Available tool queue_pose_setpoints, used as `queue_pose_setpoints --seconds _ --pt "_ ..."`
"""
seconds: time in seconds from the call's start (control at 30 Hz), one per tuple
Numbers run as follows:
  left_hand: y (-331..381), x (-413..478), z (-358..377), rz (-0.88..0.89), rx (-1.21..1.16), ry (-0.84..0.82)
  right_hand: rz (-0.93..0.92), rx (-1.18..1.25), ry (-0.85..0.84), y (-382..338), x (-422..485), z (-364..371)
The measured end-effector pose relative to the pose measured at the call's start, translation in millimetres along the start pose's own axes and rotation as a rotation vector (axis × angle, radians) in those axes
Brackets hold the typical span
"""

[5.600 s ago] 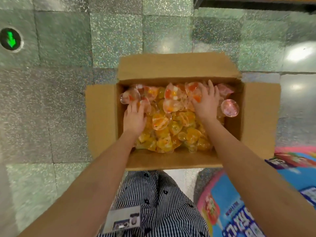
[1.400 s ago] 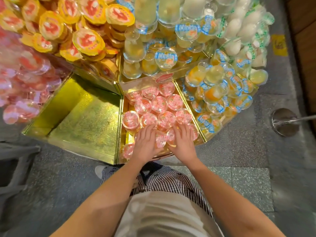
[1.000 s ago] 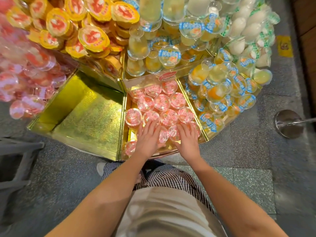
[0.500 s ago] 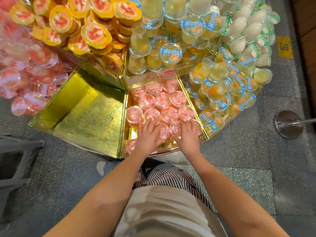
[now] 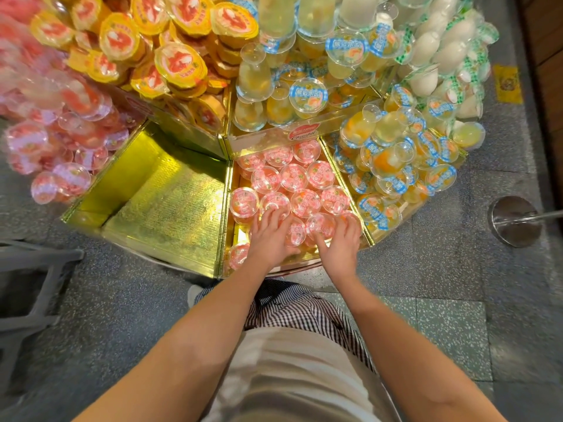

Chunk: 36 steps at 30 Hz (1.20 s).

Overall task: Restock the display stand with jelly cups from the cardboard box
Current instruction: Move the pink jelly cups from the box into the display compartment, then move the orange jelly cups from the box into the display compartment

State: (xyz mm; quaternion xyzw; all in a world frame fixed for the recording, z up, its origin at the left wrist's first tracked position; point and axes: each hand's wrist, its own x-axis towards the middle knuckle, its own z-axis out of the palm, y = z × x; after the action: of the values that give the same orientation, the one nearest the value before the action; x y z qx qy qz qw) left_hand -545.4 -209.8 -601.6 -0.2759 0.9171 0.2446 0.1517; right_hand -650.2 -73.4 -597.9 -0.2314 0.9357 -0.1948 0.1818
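Gold foil lines the display stand [image 5: 164, 196], which is divided into wedge-shaped compartments. Pink jelly cups [image 5: 292, 178] sit lids up in the middle near compartment, packed edge to edge in rows. The left hand [image 5: 269, 239] lies palm down on the nearest cups, fingers spread and fairly straight, touching the lids. The right hand [image 5: 341, 242] lies palm down just beside it, fingers likewise spread over the cups at the near right corner, thumb against one cup between the two hands. Neither hand is closed round a cup. Blue-labelled yellow cups [image 5: 393, 166] are heaped in the compartment to the right. Yellow-lidded cups [image 5: 179, 60] are stacked on the far tier. A loose pink heap [image 5: 54, 132] lies at far left. A metal post base [image 5: 515, 220] stands on the speckled floor [image 5: 441, 269], right.
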Motion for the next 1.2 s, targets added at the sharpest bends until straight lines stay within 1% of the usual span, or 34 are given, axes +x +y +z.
queue_pose_setpoints --seconds 0.1,0.17,0.23,0.33,0.43,0.63,0.73,0.83,0.93,1.0,1.07,1.2 --pt "-2 -2 -8 0.017 -0.025 -0.004 0.074 0.044 0.048 -16 -6 0" --pt "-7 -7 -14 0.032 -0.079 0.026 0.085 0.077 0.067 -31 -9 3" --pt "-15 -16 -23 0.031 -0.112 0.09 0.07 0.098 0.07 -47 -14 8" --pt "-40 -35 -34 -0.021 -0.151 0.218 0.04 0.068 0.026 -76 -24 20" --pt "-84 -62 -41 -0.068 -0.143 0.336 -0.053 0.075 0.005 -115 -41 38" --pt "-199 -141 -55 -0.202 -0.168 0.479 -0.191 0.061 -0.06 -217 -94 102" --pt "-269 -197 -56 -0.269 -0.16 0.491 -0.272 0.067 -0.082 -277 -141 147" --pt "-337 -263 -57 -0.387 -0.176 0.495 -0.356 0.039 -0.172 -336 -197 197" --pt "-404 -336 -48 -0.551 -0.209 0.515 -0.509 -0.048 -0.302 -388 -248 241" --pt "-442 -383 -42 -0.652 -0.228 0.548 -0.616 -0.065 -0.342 -422 -274 263" --pt "-468 -423 -37 -0.772 -0.261 0.583 -0.695 -0.077 -0.351 -454 -293 281" --pt "-506 -482 -28 -0.968 -0.315 0.651 -0.857 -0.177 -0.406 -507 -334 318"
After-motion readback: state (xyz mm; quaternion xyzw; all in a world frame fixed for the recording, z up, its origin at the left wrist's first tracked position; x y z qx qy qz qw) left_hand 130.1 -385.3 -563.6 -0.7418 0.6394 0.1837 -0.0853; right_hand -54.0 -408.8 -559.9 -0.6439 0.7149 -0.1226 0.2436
